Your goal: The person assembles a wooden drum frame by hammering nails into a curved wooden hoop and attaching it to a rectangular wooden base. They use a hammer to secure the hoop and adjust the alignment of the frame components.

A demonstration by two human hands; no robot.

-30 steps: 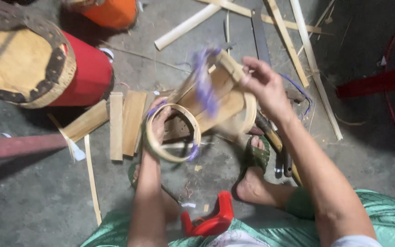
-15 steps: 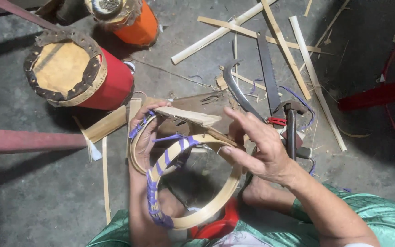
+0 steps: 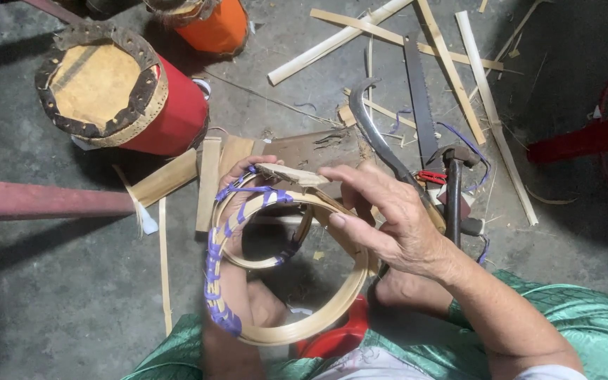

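Holding the big round bamboo hoop [image 3: 286, 271] in both hands now, with the purple cord wrapping [image 3: 214, 271] running up its 9 o'clock side. A second ago that frame was tipped up on edge; it's since been turned so the open ring faces me, so I'd guess the binding is what's getting looked over.

My left hand [image 3: 237, 211] reaches through from below, fingers curled onto the rim at 11 o'clock. My right hand [image 3: 392, 225] comes in from 3 o'clock, fingers spread and pressing the rim, thumb on the inside. A pale wood sliver [image 3: 293, 174] sits at the top between them.

Further out: curved-blade knife [image 3: 381, 144] and dark hammer [image 3: 453, 190] at 2 o'clock, flat bamboo slats [image 3: 209, 183] at 11, then the red cylindrical drum [image 3: 117, 95] and the long split bamboo strips [image 3: 487, 105] farthest off. Nothing blocks the hoop.
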